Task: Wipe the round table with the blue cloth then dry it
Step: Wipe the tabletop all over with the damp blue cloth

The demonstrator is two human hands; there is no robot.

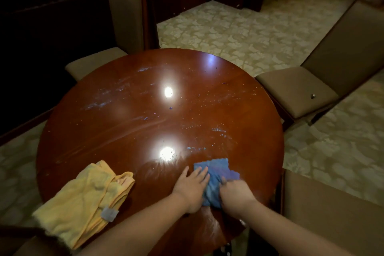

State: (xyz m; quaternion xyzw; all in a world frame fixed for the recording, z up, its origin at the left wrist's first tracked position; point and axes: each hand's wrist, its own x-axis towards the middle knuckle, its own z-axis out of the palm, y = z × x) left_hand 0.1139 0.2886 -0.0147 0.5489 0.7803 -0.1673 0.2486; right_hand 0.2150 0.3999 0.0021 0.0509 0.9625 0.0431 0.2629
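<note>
A: What lies at the left of the counter?
B: A yellow cloth, crumpled, on the near-left edge, part of it hanging over the rim. A grey tag shows on its near side.
A: And next to it, toward the right?
B: The left hand, well apart from the yellow cloth. It lies flat, fingers straight and spread, with the fingertips on the left edge of the blue cloth and the palm on the wood.
A: Where is that blue cloth?
B: On the near edge of the counter, right of the middle, bunched up between the two hands.
A: The right hand?
B: Its fingers are curled into the cloth's near-right part and grip a fold of it.
A: The surface itself?
B: Round, glossy, reddish-brown. Two bright light reflections sit near the middle, and pale streaks and small blue specks are scattered over the far half.
A: Around it?
B: A padded chair beyond the far-left edge, another chair off the right edge, on patterned carpet.
</note>
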